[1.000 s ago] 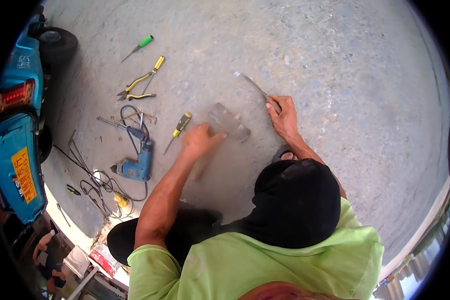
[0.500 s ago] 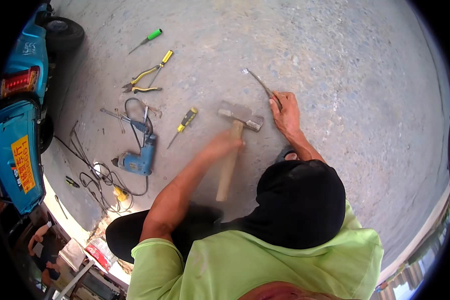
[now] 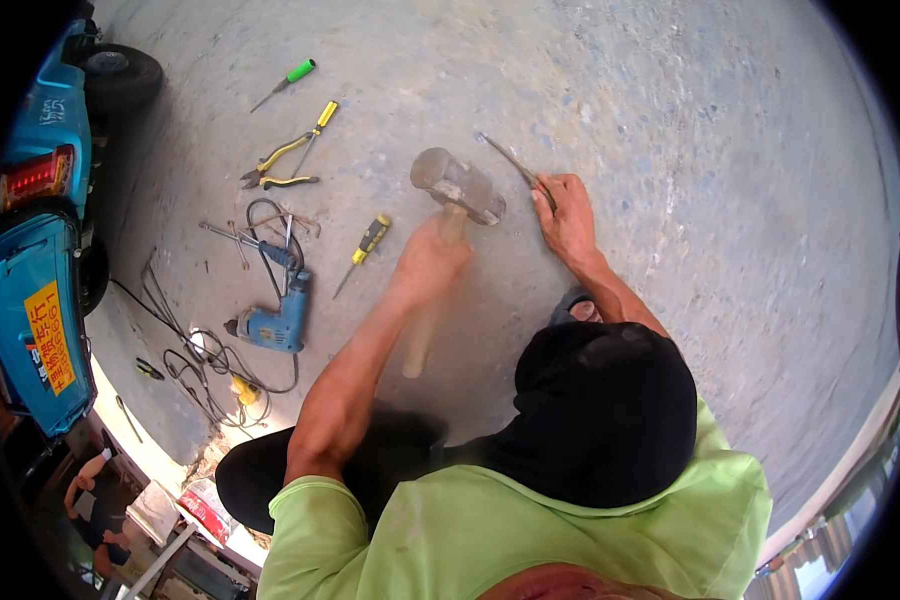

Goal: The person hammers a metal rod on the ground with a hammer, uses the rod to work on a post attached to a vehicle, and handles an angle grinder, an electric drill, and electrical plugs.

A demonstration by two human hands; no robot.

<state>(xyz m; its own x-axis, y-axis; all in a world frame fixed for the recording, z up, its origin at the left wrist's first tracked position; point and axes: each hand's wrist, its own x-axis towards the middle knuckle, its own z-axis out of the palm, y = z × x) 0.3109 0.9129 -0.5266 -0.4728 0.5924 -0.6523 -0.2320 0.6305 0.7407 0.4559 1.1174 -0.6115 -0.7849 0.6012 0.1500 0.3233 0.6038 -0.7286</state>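
My left hand (image 3: 433, 262) is closed round the wooden handle of a hammer (image 3: 462, 187), close below its heavy metal head. The handle's lower end sticks out beneath the hand, slightly blurred. On the right, my right hand (image 3: 568, 222) grips a thin metal tool (image 3: 510, 158), whose narrow shaft points up and left; its tip lies near the concrete floor, right of the hammer head. A yellow and black screwdriver (image 3: 362, 255) lies on the floor left of my left hand.
Pliers (image 3: 280, 168), a yellow-handled screwdriver (image 3: 324, 118) and a green screwdriver (image 3: 298, 73) lie at upper left. Below them are a blue drill (image 3: 279, 320) and tangled cables (image 3: 185, 365). A blue vehicle (image 3: 35, 290) stands at far left. Another person (image 3: 95, 510) is at lower left.
Over the last second the hammer has swung down, then up and left again with my left hand. My right hand keeps its grip on the thin tool, with little movement.
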